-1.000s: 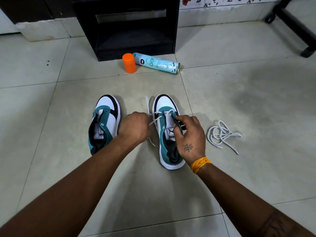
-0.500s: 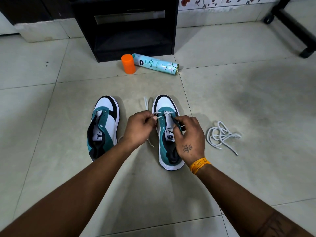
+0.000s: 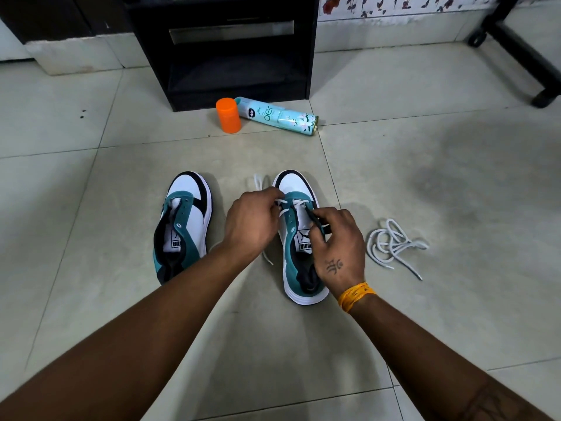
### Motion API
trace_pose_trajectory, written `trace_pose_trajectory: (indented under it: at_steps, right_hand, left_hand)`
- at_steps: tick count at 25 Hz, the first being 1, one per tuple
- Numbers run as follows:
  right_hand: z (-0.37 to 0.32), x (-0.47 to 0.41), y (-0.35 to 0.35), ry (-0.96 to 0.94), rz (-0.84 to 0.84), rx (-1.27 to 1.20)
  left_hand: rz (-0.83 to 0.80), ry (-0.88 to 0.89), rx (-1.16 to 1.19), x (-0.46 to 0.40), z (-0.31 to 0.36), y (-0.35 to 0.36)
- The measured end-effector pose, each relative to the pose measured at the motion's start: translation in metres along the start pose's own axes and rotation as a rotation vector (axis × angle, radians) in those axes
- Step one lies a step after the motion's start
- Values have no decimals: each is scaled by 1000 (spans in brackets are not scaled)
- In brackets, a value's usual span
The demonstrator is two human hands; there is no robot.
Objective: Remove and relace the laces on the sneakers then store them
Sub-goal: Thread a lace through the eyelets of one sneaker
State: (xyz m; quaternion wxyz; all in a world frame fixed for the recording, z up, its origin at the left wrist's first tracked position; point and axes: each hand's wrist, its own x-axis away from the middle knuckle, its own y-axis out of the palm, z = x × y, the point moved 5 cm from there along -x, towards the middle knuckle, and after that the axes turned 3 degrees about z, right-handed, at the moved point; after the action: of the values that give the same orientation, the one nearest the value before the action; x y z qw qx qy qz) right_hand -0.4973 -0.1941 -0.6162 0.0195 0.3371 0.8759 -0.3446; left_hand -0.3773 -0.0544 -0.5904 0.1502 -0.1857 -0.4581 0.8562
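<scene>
Now, hands: we see our left hand (image 3: 253, 221) with its fingers pinched on the white lace (image 3: 283, 208) at the lowest eyelets of the right sneaker (image 3: 299, 238); our right hand (image 3: 338, 241) grips that sneaker's far eyelet edge, thumb on the tongue.
Right sneaker: it stands on the tiled floor (image 3: 425, 183), toe pointing away from us, laced only across the first eyelets; one lace end loops out past the toe on its left side, and another trails by the left wrist.
Left sneaker: we see the left sneaker (image 3: 182, 226) unlaced, just beside the other, a narrow strip of floor between them.
Loose lace: a second lace (image 3: 393, 246) lies bunched on the floor right of the right hand, apart from the shoe.
Far edge: an orange cap (image 3: 228, 115) and a toppled spray can (image 3: 277, 116) touch each other before the black cabinet (image 3: 221, 47).
Open room: we see wide bare tile left of the sneakers and right of the loose lace; a black furniture leg (image 3: 525, 53) crosses the far right corner.
</scene>
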Motion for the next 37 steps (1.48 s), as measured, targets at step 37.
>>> trace_pose_trajectory:
  at_steps: [37]
  right_hand:
    - [-119,-55,4,-314,-105,133]
  left_hand:
    - [-344,-382,707,-20,32,-125]
